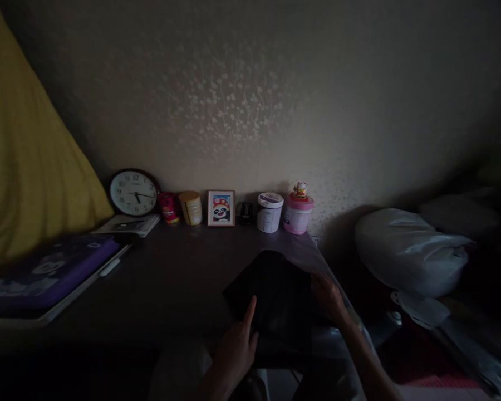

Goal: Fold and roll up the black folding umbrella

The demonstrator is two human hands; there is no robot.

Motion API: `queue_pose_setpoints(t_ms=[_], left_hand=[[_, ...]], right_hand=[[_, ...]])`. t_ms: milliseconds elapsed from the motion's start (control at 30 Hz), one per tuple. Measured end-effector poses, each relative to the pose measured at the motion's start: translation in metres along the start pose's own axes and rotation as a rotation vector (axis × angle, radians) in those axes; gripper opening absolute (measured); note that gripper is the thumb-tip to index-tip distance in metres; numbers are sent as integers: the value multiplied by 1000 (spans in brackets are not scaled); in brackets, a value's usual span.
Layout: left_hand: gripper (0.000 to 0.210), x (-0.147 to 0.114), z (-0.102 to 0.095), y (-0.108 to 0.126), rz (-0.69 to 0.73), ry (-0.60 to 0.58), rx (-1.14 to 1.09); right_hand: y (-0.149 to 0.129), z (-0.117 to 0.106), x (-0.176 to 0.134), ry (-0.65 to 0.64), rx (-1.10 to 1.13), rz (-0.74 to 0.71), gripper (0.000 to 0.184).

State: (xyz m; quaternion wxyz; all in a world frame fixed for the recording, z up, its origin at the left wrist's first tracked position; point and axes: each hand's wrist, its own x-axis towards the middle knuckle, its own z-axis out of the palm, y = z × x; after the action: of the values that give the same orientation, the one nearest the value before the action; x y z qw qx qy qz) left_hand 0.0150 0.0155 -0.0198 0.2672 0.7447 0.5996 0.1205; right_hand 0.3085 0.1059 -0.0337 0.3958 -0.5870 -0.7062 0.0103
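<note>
Head view: a patterned wall (234,100) is filling most of the background, with a dark table (162,278) stretching out below it. A yellow curtain (29,139) is hanging on the left, and a puffy white bag (409,250) is sitting off past the table's right side. Over left, a purple case (58,273) is lying on something flat and pale. Next size down is the floppy black cloth (275,295) (could be a bag, too dark to tell), lying on the table right in front of me. A round clock (134,192) is standing at the back left. My right hand (329,296) is pinching the cloth's right edge, fingers curled in. My left hand (234,348) is touching its near left part, index finger pointing out, thumb apart; can't tell if the other fingers are gripping anything. Tiniest: a cat figurine (299,190) is perching on a pink tub (298,216).
</note>
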Motion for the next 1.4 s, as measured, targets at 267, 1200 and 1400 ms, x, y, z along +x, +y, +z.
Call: queue_pose_setpoints(t_ms=[267,1200,1400], left_hand=[[68,0,-6,2,21,6,-40],[65,-1,-10,2,6,0,-115],[60,-2,-9,4,-17,-51,-49]], right_hand=[[-24,-8,-45,-71,72,-8,33],[-126,26,49,-60,241,-322,22],[-134,52,56,-93,187,-345,24]])
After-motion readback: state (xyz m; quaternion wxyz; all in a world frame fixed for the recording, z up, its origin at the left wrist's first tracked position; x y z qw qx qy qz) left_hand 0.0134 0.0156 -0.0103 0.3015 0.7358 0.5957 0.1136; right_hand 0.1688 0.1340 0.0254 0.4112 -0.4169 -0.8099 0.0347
